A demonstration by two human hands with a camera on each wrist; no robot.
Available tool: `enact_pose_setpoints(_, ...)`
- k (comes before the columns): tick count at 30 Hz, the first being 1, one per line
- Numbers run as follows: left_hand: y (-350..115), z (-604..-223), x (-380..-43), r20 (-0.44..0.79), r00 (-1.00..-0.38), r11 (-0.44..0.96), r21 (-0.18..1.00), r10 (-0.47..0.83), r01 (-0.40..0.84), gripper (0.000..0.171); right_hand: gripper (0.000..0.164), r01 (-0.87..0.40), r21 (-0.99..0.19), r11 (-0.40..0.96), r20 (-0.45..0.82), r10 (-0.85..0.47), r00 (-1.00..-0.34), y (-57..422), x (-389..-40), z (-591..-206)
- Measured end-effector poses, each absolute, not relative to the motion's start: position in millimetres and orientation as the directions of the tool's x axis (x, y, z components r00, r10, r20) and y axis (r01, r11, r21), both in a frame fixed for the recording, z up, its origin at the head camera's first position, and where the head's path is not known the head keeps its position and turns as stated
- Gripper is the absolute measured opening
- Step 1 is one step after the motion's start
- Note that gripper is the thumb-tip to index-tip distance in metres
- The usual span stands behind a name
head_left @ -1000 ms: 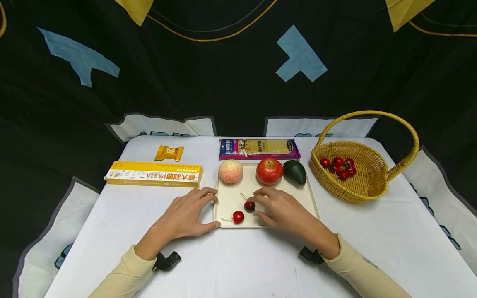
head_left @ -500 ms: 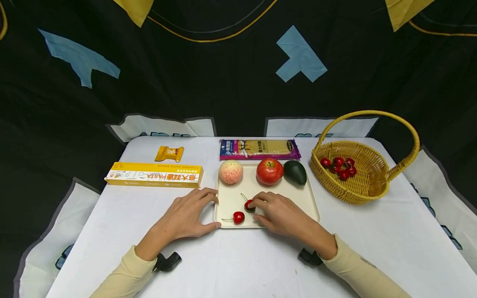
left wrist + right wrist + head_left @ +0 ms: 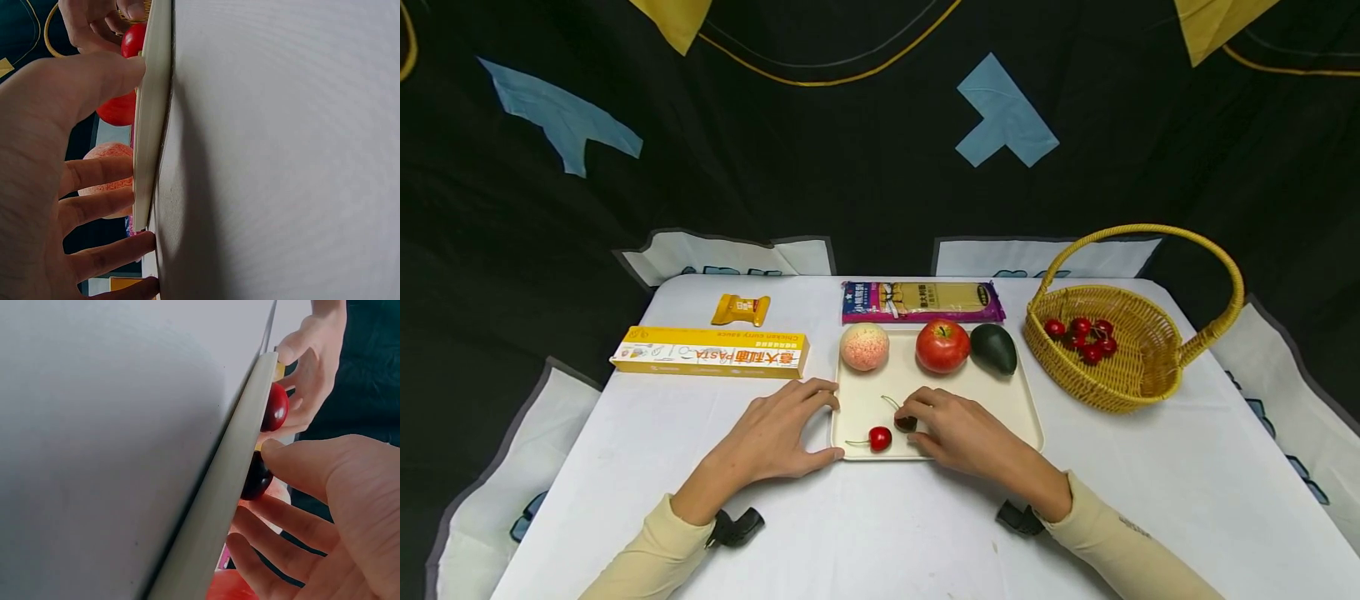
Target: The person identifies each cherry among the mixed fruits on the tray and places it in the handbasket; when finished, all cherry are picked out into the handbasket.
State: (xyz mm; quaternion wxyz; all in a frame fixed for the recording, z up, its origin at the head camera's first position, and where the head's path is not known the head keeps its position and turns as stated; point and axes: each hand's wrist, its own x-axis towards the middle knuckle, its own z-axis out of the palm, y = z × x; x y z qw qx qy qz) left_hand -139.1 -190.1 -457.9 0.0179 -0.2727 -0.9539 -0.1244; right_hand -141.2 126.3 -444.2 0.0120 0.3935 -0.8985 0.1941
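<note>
In the head view my right hand (image 3: 958,429) is over the cream tray (image 3: 857,390), its thumb and index finger pinching a dark cherry (image 3: 905,423) with a green stem. The right wrist view shows that dark cherry (image 3: 257,477) between thumb and index finger, low by the tray rim (image 3: 231,469). A bright red cherry (image 3: 880,438), stem pointing left, lies just left of it near the tray's front edge. My left hand (image 3: 778,429) rests at the tray's left side, thumb at the front corner; in the left wrist view its fingertips touch the rim (image 3: 150,137).
Along the tray's back lie a peach (image 3: 864,347), a red apple (image 3: 942,345) and a dark green avocado (image 3: 993,348). A pasta packet (image 3: 922,301) lies behind. A wicker basket (image 3: 1138,367) with several cherries stands right; a pasta box (image 3: 709,351) and yellow wrapped snack (image 3: 741,309) lie left.
My right hand has moved slightly left and closed its thumb and index finger on the dark cherry, which has shifted a little toward me. The left hand has stayed still.
</note>
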Motion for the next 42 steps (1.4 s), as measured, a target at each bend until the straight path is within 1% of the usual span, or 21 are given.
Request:
enact_pose_setpoints(7,-190,-458,-138,0.105,-0.846,0.813,0.236,0.523,0.532,0.058,0.02,-0.705,-0.364,0.608,0.201,-0.688,-0.697,130,-143,-445)
enact_pose_setpoints(15,-190,-458,-138,0.098,-0.849,0.817,0.235,0.519,0.526,0.058,0.021,-0.701,-0.343,0.625,0.236,-0.665,-0.708,137,-146,-440)
enact_pose_setpoints(20,-190,-457,-138,0.096,-0.85,0.818,0.233,0.518,0.525,0.059,0.024,-0.705,-0.313,0.636,0.292,-0.643,-0.709,148,-149,-432)
enact_pose_setpoints(24,-190,-456,-138,0.109,-0.847,0.814,0.236,0.521,0.531,0.059,0.028,-0.689,-0.307,0.657,0.331,-0.605,-0.724,159,-151,-424)
enact_pose_setpoints(30,-191,-457,-138,0.106,-0.847,0.815,0.233,0.522,0.531,0.059,0.033,-0.641,-0.32,0.697,0.341,-0.547,-0.765,180,-155,-413)
enact_pose_setpoints(39,-190,-457,-138,0.103,-0.847,0.812,0.245,0.522,0.531,0.058,0.032,-0.604,-0.351,0.715,0.391,-0.474,-0.789,216,-161,-406)
enact_pose_setpoints(42,-190,-458,-139,0.116,-0.844,0.808,0.245,0.524,0.536,0.057,0.032,-0.606,-0.347,0.716,0.439,-0.447,-0.78,231,-163,-404)
